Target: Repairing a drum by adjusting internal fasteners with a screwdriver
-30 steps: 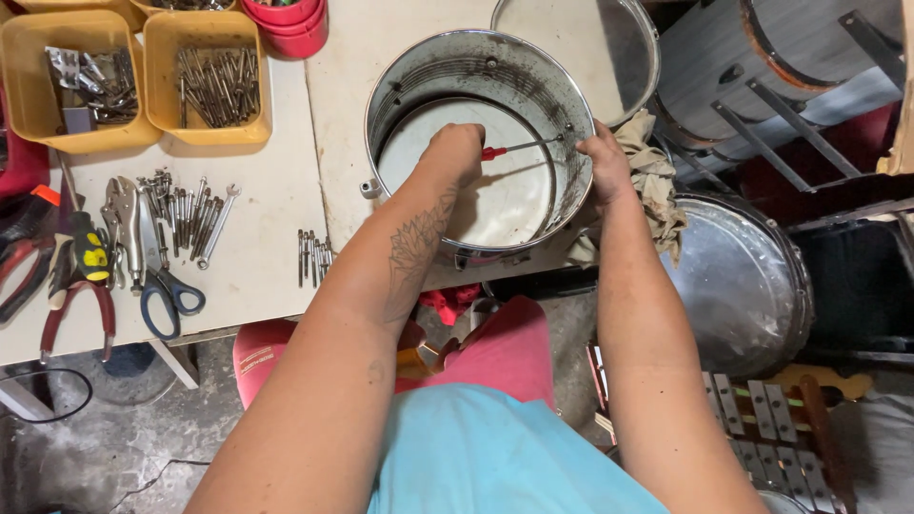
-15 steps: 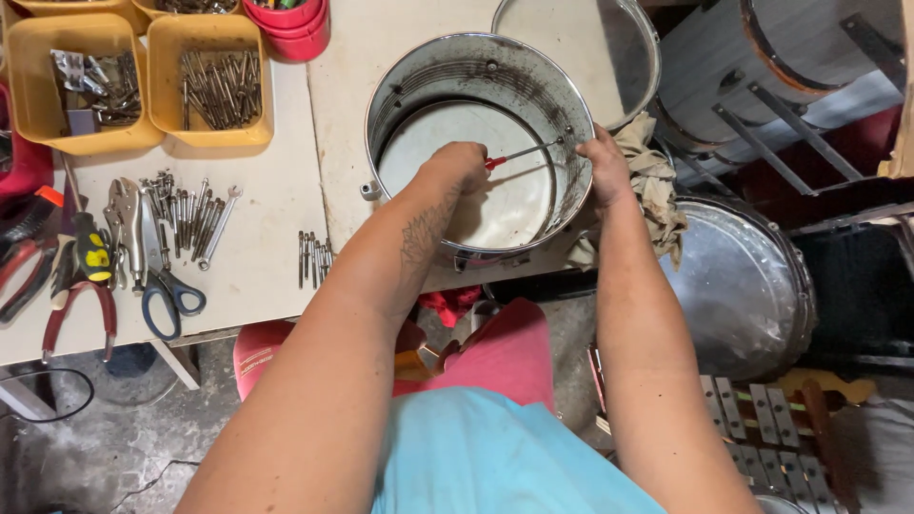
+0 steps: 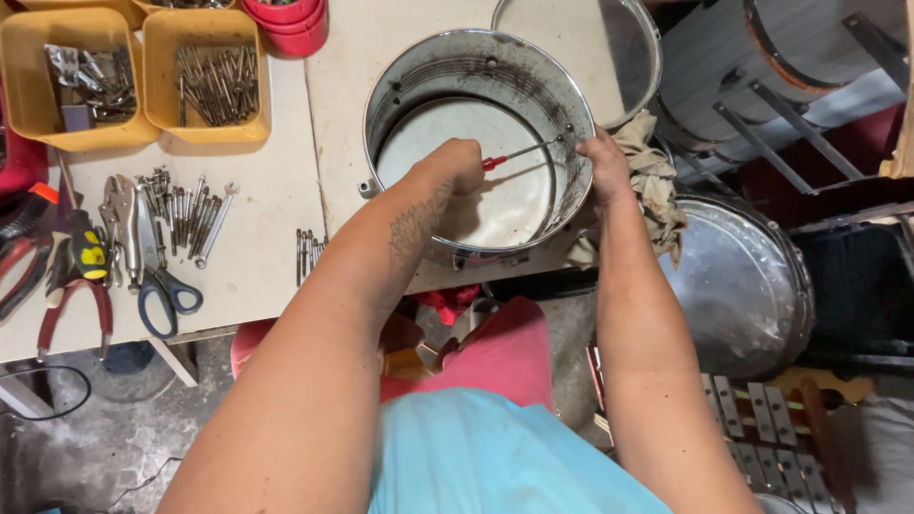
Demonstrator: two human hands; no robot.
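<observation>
Metal drum shell (image 3: 476, 57), round, shiny, grimy inside; stood open-end up on the pale worktable (image 3: 276, 219), upper centre of frame. A red-handled screwdriver (image 3: 519, 154) is clasped inside it by the left hand (image 3: 455, 164), tip set to the right inner wall. The rim is gripped by the right hand (image 3: 606, 164), apparently to steady it. Yellow plastic bins (image 3: 152, 86) of bolts, upper left; pliers and scissors (image 3: 157, 286), left edge.

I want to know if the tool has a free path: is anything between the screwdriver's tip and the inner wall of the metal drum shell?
Nothing visible. The left hand holds the red-handled screwdriver inside the drum shell, its shaft running straight to the wall by the right hand, which grips the rim there.
</observation>
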